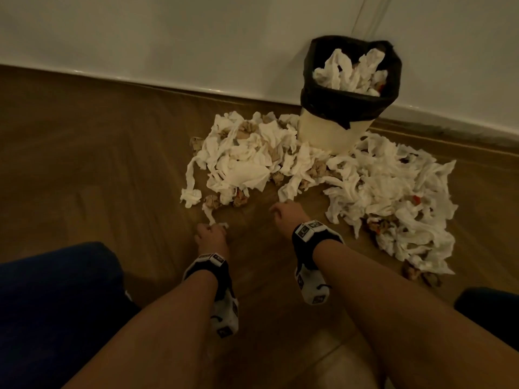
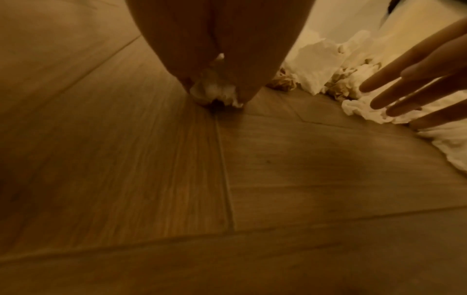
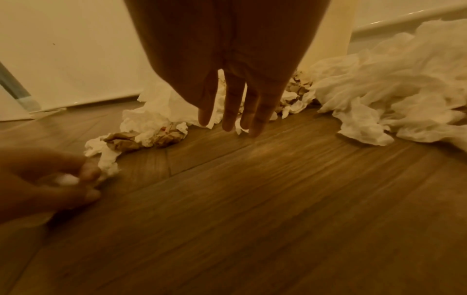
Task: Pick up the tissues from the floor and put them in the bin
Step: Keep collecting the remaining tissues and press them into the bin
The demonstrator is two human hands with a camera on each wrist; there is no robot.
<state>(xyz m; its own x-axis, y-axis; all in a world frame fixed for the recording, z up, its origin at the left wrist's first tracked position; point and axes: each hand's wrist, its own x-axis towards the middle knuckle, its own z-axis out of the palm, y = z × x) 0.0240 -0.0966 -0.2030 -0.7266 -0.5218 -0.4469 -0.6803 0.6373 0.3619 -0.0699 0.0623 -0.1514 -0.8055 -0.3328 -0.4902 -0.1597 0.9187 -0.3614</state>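
white tissues (image 1: 241,161) lie in a big heap on the floor (image 1: 98,153), just past the straight, spread fingers of the right hand (image 1: 283,217). left hand (image 1: 209,234) pinches a small tissue strip (image 1: 209,213), maybe one end. bin (image 1: 351,91) behind looks nearly full.

Floor (image 1: 98,153): brown wood-look planks in a herringbone layout. Wall (image 1: 168,37): plain white, with a white baseboard (image 1: 174,89) (glossy). Light: dim, warm.
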